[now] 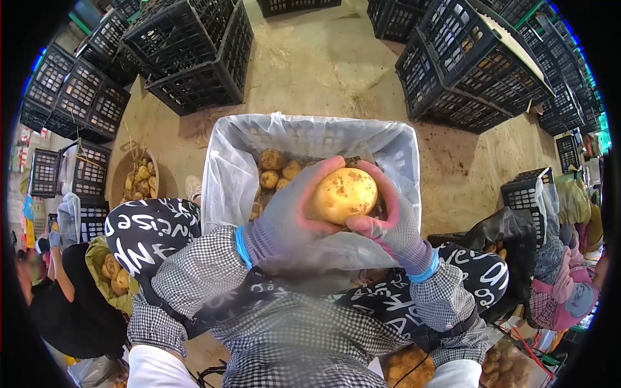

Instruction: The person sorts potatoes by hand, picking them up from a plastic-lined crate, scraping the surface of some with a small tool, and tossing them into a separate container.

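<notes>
**Checked clothing (284,333) up close, big potato (345,196) cupped over a lined crate (310,123)**

Checked clothing fills the near foreground, blurred at its middle, with black lettered cloth (152,226) over both knees. Beneath it all runs a tan floor (330,71), stained with dirt. Black crates (475,64) stand on it in stacks, some beyond the lined crate's far left corner, others beyond its far right corner. Between the knees sits the lined crate itself, its sides draped in cloudy white film that folds over the rim. Near its left edge, on the floor, stands a round bowl (118,178) with potatoes (143,180) piled inside.

The left hand (284,202) and the right hand (401,226), both in grey gloves tinged pink at the fingers, grasp the big potato together from either side, fingers curled against it. It is held over the lined crate, just right of the crate's middle. Plump, oval and pale yellow, it has a smooth skin that shines where light strikes the upper face. Smaller potatoes (272,169), browner and duller, lie in the crate's left half, some partly hidden by the left hand. Thin blue bands (242,247) circle both wrists. Brown specks and faint smears of soil dot the big potato's skin.
</notes>
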The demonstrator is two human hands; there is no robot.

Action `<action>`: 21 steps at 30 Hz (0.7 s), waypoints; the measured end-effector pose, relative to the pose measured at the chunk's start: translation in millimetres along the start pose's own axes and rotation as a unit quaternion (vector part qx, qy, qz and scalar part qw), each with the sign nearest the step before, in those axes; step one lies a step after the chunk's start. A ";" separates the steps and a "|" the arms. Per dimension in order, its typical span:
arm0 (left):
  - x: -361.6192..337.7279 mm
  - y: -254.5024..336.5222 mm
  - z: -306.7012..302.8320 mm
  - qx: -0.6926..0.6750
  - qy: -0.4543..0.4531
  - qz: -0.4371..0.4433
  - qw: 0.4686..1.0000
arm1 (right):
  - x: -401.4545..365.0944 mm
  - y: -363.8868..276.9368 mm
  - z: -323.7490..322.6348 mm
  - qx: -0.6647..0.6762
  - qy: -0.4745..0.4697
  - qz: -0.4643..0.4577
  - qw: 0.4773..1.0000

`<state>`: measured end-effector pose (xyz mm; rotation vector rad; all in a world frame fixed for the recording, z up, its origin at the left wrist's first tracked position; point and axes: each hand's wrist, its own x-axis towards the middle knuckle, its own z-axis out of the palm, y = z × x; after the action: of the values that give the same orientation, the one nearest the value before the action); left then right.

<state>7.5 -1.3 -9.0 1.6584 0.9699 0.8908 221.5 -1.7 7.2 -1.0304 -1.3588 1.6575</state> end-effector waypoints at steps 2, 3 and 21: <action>0.2 -1.7 1.0 -0.004 0.003 0.009 1.000 | -0.4 1.3 -0.9 -0.028 0.001 -0.024 0.999; 0.2 -2.0 0.9 0.003 0.002 0.011 1.000 | -0.6 1.9 -1.7 -0.040 0.002 -0.030 0.999; 0.9 1.6 14.1 0.118 -0.096 0.019 0.988 | -8.4 11.6 -8.2 0.101 0.080 0.155 0.980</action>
<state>20.7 -6.1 -10.9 1.9303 0.9415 0.6448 231.8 -8.1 -4.1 -1.2712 -0.9394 1.8478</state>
